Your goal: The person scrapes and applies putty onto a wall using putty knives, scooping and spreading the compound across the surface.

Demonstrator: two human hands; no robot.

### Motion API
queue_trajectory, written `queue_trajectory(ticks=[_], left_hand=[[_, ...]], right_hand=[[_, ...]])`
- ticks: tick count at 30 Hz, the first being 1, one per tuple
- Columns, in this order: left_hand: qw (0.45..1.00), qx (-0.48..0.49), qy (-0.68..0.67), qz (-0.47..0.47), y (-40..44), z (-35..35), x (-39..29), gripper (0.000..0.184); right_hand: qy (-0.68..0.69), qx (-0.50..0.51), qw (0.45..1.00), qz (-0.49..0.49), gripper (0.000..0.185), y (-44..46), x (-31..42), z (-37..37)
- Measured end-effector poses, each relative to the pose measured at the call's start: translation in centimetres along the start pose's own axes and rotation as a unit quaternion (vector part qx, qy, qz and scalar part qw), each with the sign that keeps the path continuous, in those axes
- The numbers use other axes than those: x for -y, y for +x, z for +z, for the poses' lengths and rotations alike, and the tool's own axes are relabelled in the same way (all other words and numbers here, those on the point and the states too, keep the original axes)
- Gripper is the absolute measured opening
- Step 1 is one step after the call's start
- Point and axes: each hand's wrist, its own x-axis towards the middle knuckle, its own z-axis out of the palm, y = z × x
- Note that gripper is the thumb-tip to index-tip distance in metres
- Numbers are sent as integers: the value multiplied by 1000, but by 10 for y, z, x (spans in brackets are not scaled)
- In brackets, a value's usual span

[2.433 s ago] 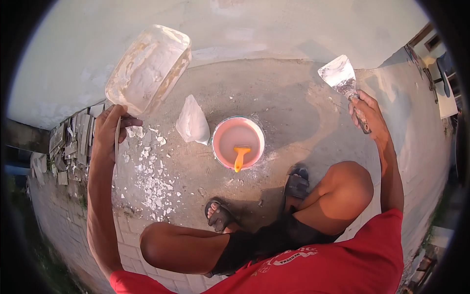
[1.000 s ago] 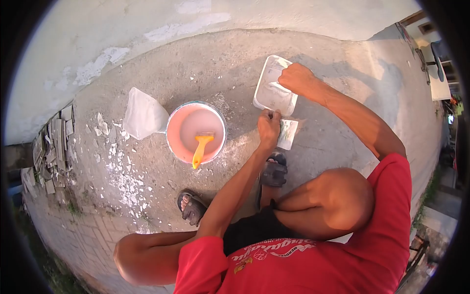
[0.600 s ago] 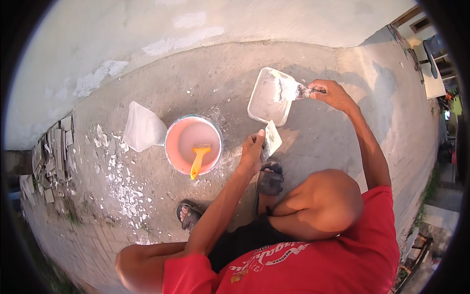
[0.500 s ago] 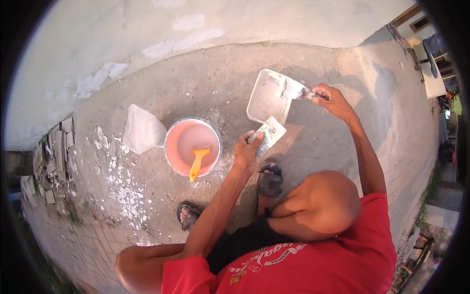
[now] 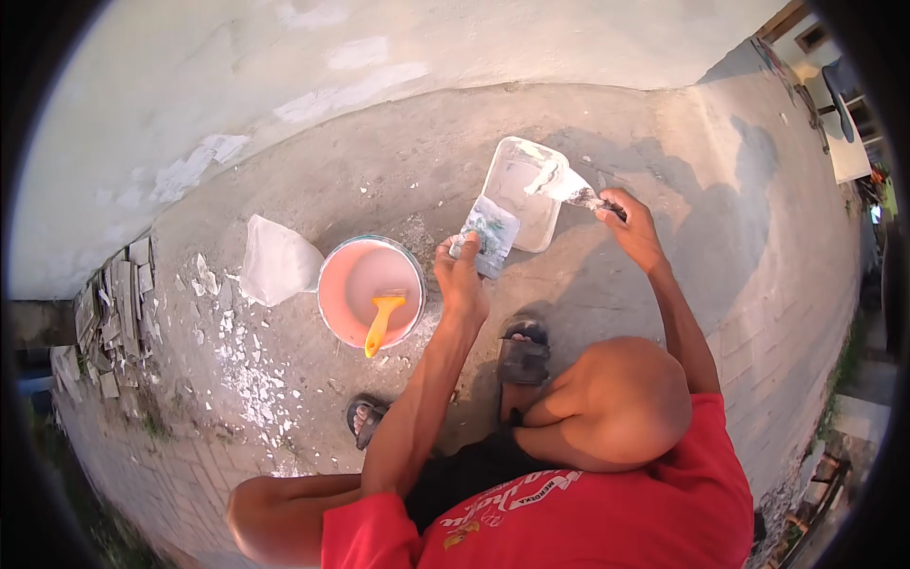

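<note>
My left hand (image 5: 462,277) pinches a flat, smeared plastic scraper (image 5: 487,237) between thumb and fingers. The scraper overlaps the near left side of a white rectangular tub (image 5: 541,237) in this view. In my right hand (image 5: 633,226) is a putty knife (image 5: 567,185), its fingers wrapped round the dark, stained handle. White paste coats the knife's blade, which is over the tub's right rim. More pale paste smears the inside of the tub. Left of my left hand stands a bucket (image 5: 327,302) of pinkish-white liquid, with a yellow-handled paintbrush (image 5: 381,322) resting in it.
A crumpled white bag (image 5: 275,261) lies against the bucket. White flakes (image 5: 251,379) are scattered over the ground, and broken slabs (image 5: 116,308) are stacked at the left. A patched wall (image 5: 227,85) rises beyond. My sandalled feet (image 5: 523,356) are close to the tub and bucket.
The scraper has moved left and up with my left hand and is turned more upright. My right hand and the putty knife have shifted slightly left and down.
</note>
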Motion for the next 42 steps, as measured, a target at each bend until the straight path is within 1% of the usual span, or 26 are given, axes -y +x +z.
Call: queue_trajectory(ticks=[2,4,5,6,8,10,11,12,13,14,20,22,23,25,26,28,29,31,33,35,36,37,38,40,41,42], left_hand=[[1000,0,9,-17,13,7,3,35],[999,20,9,-31,29,15,9,36],[998,39,8,-44,35,17,12,37],[998,38,8,-44,36,20,12,37],[993,103,-27,-60,35,32,8,39],[989,130,-36,-67,29,40,-3,39],[984,156,-45,-73,24,44,-8,40],[984,156,-46,-71,19,50,-14,40],[987,151,-41,-44,13,55,-19,40],[989,145,-34,-17,5,58,-24,39],[987,158,-8,8,-15,72,-40,38],[987,163,-6,3,-16,79,-43,39],[986,164,-5,-2,-18,79,-44,40],[989,147,14,5,-18,80,-50,40],[991,128,29,9,-16,79,-55,41],[993,111,43,19,-4,69,-59,42],[993,102,52,26,3,65,-59,43],[994,83,51,43,4,65,-58,41],[995,61,49,59,8,65,-53,40],[995,76,56,25,12,57,-47,40],[996,71,53,28,12,60,-45,40],[994,104,27,-1,11,64,-43,40],[990,139,1,-31,10,67,-42,41],[988,153,-16,-24,8,72,-43,41],[985,170,-33,-18,7,76,-44,42],[985,170,-32,-19,7,77,-44,42]], right_hand=[[63,-3,998,5,29,-2,-13,-5],[174,18,984,45,28,-5,-12,-12],[174,18,984,45,28,-7,-11,-15],[154,16,988,23,27,-8,-2,-20],[134,12,991,-1,26,-7,12,-24],[64,-47,988,-135,26,-8,22,-22],[63,-47,988,-136,26,-9,24,-21],[19,-80,981,-174,28,-7,26,-19],[-24,-114,970,-211,29,-7,27,-18],[-21,-113,970,-212,29,-8,26,-15],[-15,-188,970,-151,31,-15,23,7],[-112,-192,959,-178,29,-13,18,11],[-110,-195,958,-177,29,-17,16,11],[0,-189,981,-38,26,-17,18,7],[5,-187,981,-42,26,-13,16,-1],[121,-101,988,4,26,-8,19,-23],[122,-102,987,3,26,-7,28,-33],[271,2,953,134,28,-5,50,-52],[281,6,951,129,28,-2,57,-54],[292,20,948,126,27,-2,54,-47],[280,-6,958,66,27,0,45,-34],[269,-32,963,7,27,1,41,-25],[270,-27,962,8,27,-1,39,-17],[182,-44,979,-80,27,-3,44,-5],[182,-44,979,-79,27,-2,43,-3],[159,-64,978,-121,27,1,41,-2]])
